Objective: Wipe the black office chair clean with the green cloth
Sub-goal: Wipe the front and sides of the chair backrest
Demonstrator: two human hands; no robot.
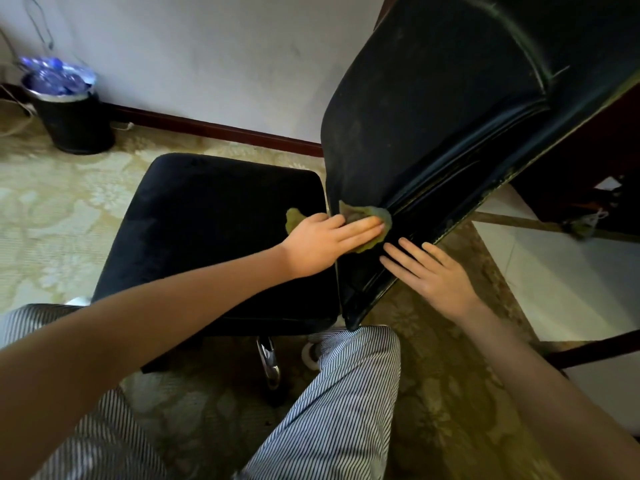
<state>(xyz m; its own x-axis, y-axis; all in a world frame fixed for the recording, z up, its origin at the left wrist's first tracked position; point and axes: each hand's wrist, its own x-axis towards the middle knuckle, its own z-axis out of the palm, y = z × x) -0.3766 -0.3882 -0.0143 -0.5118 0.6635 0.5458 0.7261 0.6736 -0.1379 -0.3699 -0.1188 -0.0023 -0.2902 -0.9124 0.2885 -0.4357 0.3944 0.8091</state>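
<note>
Right, left grip (322, 242) is flat, fingers straight and together, pressing the green cloth (379, 216) onto the lower backrest (433, 116) of the black office chair (214, 230), just beside a seam fold. Cloth is bunched; part of it sticks out behind my palm over the seat edge. Right grip (438, 273) is spread wide, fingertips touching the backrest's near edge just beside the cloth, holding nothing. Backrest looks dusty and worn along its rim.

Chair stands on a pale patterned carpet (52, 202). A chrome base leg (269, 362) and a white caster (310, 355) show under the seat. My striped trousers (346, 393) are just in front.

White wall (207, 64) behind, with a dark red skirting board (214, 128). Black bin (74, 123) in the left corner, full of plastic bottles. Right side: white floor tiles (554, 289) and dark wooden furniture (588, 161).
</note>
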